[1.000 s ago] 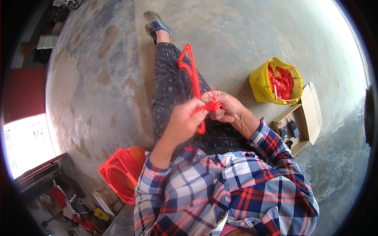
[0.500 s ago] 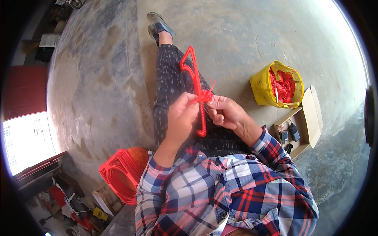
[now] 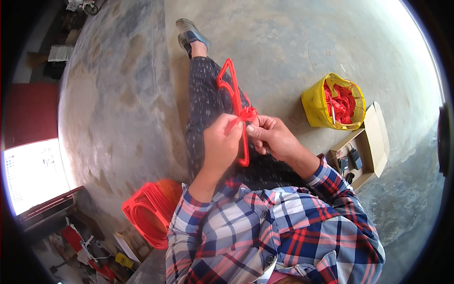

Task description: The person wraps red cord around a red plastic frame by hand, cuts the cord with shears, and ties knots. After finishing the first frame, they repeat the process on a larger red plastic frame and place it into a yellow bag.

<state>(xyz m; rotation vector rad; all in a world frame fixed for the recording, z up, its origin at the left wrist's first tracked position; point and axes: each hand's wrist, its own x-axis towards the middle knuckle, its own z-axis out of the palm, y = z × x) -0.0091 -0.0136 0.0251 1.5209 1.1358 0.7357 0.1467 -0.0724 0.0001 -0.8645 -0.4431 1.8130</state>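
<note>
Left hand (image 3: 221, 144) is closed, fingers curled round the red hanger (image 3: 235, 102) at mid-length, just below a tuft of red yarn (image 3: 247, 113) bunched on the frame. Right hand (image 3: 273, 137) is also closed, its fingertips pinching at the same tuft from the other side; both hands meet at that point and touch or nearly touch. The hanger is held above the lap, over the patterned trousers (image 3: 203, 102). Its long axis runs away from the body, roughly along the outstretched leg: the lower end sits just beneath the hands, toward the chest, and the greater length extends forward past the knuckles toward the shoe (image 3: 190, 33). Neither hand is clearly nearer the working point; the left carries the frame, the right attends to the yarn. Whether the yarn is knotted or only wrapped cannot be told. On the concrete floor (image 3: 118, 104), to the right and well apart, stands a yellow bucket (image 3: 313, 102) holding more red yarn, with an open cardboard box (image 3: 376, 137) just beside it. To the left, near the hip, lies a stack of red hangers (image 3: 146, 213).
</note>
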